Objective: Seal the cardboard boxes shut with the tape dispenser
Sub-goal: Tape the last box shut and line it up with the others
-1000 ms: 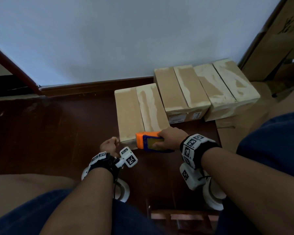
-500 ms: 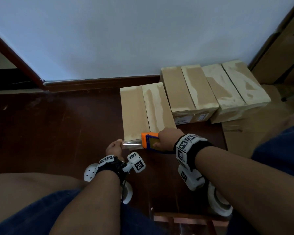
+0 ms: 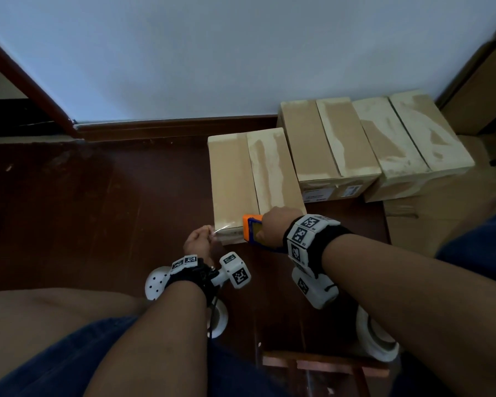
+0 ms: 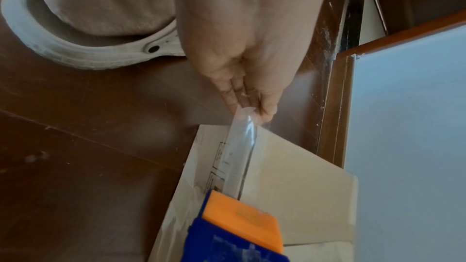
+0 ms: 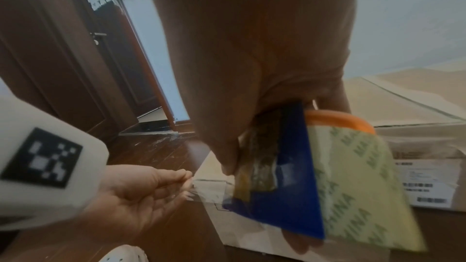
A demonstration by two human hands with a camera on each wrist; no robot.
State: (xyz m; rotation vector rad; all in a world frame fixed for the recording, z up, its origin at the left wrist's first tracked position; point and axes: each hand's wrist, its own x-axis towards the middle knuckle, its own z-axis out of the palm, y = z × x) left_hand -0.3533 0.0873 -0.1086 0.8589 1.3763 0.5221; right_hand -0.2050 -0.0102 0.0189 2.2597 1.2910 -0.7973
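The nearest cardboard box (image 3: 249,173) stands on the dark wooden floor, its two top flaps closed. My right hand (image 3: 272,224) grips the blue and orange tape dispenser (image 3: 252,230) at the box's near edge; the dispenser (image 5: 302,176) holds a roll with green print. My left hand (image 3: 198,242) pinches the free end of the clear tape strip (image 4: 242,146), which stretches across the box's front face (image 4: 290,166) to the dispenser (image 4: 242,224). In the right wrist view the left hand (image 5: 141,190) holds the tape strip (image 5: 209,188) taut left of the dispenser.
Two more closed boxes (image 3: 330,144) (image 3: 413,138) stand side by side behind, against the white wall. Larger cardboard (image 3: 484,90) leans at the far right. My knees and white clogs (image 3: 155,282) are close below. A wooden door frame (image 3: 26,78) runs at the left.
The left hand has drawn the tape end out leftwards from the dispenser, so a clear strip now spans the box's front corner. The right hand with the dispenser stays at the box edge.
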